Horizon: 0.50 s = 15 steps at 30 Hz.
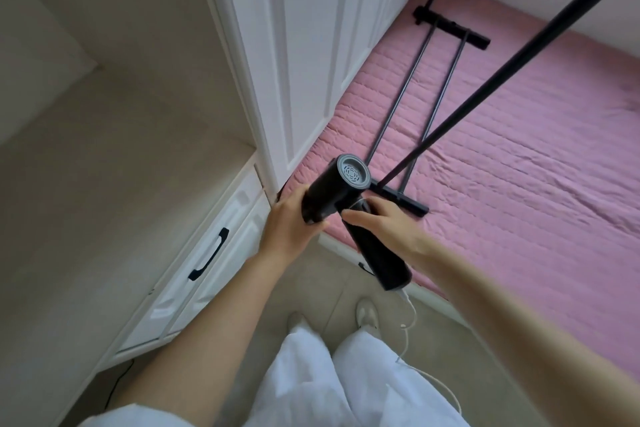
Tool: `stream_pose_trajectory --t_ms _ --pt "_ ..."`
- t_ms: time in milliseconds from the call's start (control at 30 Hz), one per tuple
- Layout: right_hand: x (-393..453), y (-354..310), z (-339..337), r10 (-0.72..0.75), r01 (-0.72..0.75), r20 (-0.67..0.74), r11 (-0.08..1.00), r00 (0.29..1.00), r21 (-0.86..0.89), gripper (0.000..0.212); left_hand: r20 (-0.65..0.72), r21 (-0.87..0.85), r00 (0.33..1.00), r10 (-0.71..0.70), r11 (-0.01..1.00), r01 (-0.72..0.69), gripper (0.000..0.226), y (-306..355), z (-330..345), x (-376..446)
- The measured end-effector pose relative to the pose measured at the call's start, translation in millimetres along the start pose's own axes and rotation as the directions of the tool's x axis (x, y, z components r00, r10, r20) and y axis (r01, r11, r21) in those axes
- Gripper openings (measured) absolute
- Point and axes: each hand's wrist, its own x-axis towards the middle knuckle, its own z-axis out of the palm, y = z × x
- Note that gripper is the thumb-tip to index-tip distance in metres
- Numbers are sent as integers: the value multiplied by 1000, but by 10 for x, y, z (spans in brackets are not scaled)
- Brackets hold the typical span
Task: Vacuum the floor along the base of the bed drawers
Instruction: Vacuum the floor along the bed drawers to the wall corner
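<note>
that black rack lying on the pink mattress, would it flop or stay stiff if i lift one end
The black rack probably stays stiff: its two thin rods run straight between solid crossbars. It looks light for its length, being mostly slim tube. On the soft pink mattress it would likely drag and snag rather than slide.

I see the drawers [194, 274] on the left, the bed [519, 149] on the right, the wardrobe [294, 45] far between them, a rack [415, 90] lying on the bed.
</note>
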Motion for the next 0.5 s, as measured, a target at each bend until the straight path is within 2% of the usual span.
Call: stream_pose_trajectory --t_ms 133,233,333,500 --pt "235 278 -28 18 -22 -34 989 999 -146 37 50 -9 998 -29 1000 30 48 -169 353 90" --pt "496 591 -23 43 -46 -22 991 999 -125 29 146 -6 987 -65 998 67 60 -399 693 185" --pt "772 955 -3 12 -13 -15 994 1000 -105 24 273 69 959 -78 996 62 77 -735 954 270" --pt "1334 1672 125 -12 16 28 991 1000 -135 16 290 108 955 -67 993 37 82 -1369 1436 385"
